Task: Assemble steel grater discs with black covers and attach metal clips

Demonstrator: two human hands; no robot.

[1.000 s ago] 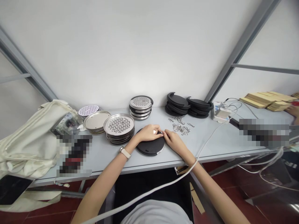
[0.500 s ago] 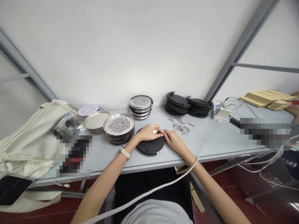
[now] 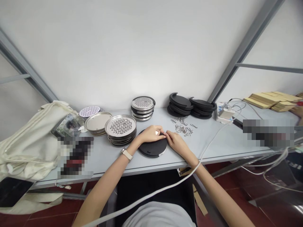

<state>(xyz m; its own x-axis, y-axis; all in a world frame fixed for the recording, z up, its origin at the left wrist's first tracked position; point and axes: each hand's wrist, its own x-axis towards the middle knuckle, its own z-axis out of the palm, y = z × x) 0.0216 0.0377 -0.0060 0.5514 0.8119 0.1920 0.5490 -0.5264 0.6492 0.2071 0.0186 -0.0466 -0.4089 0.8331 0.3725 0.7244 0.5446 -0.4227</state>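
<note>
A round black disc (image 3: 153,149) lies on the table in front of me, with a silver sliver of metal showing at its right edge. Over its far side bends my left hand (image 3: 152,133), fingers closed in a pinch. From the right my right hand (image 3: 174,141) meets it, also pinching, at the disc's far right rim. Whatever sits between the fingertips is too small to make out. Beyond my right hand lies a loose heap of small metal clips (image 3: 182,129). Left of the disc stands a stack of round metal grater plates (image 3: 120,126).
Behind are a stack of black-rimmed graters (image 3: 143,104) and black round holders (image 3: 180,101). Plain metal discs (image 3: 98,119) and a cloth bag (image 3: 30,135) are at left. A white cable (image 3: 151,196) crosses over my right forearm. Another person's hand (image 3: 297,111) shows far right.
Both hands keep nearly the same pinching pose at the disc's rim. Nothing else has visibly moved.
</note>
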